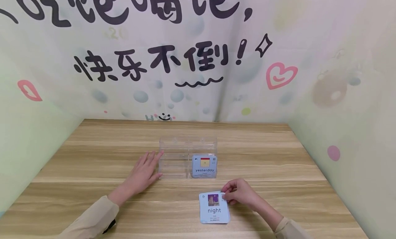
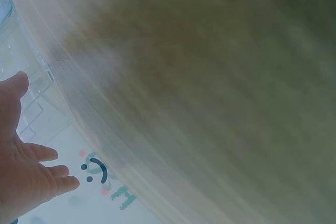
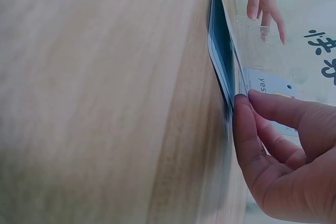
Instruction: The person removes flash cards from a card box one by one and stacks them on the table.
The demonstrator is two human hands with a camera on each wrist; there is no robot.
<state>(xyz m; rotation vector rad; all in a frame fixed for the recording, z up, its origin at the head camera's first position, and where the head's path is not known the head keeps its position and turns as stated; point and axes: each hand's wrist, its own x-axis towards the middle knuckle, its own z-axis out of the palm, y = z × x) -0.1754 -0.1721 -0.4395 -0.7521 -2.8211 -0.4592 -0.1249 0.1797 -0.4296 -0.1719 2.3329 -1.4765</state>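
On the table lies a small stack of light blue cards, its top one a "night" card [image 1: 214, 215] with a night picture. My right hand [image 1: 239, 194] pinches the top card's upper right corner between thumb and fingers; in the right wrist view that card [image 3: 234, 51] is lifted at an angle off the others. A clear plastic card holder [image 1: 174, 163] with two rows of pockets stands farther back. Its lower right pocket holds a "yesterday" card [image 1: 204, 167]. My left hand [image 1: 143, 172] rests at the holder's left side, fingers extended, thumb near its lower front edge.
The wood-grain table [image 1: 102, 146] reaches back to a printed wall cloth [image 1: 198, 101] with black writing and drawings. Pale green cloth sides [image 1: 24, 139] flank the table.
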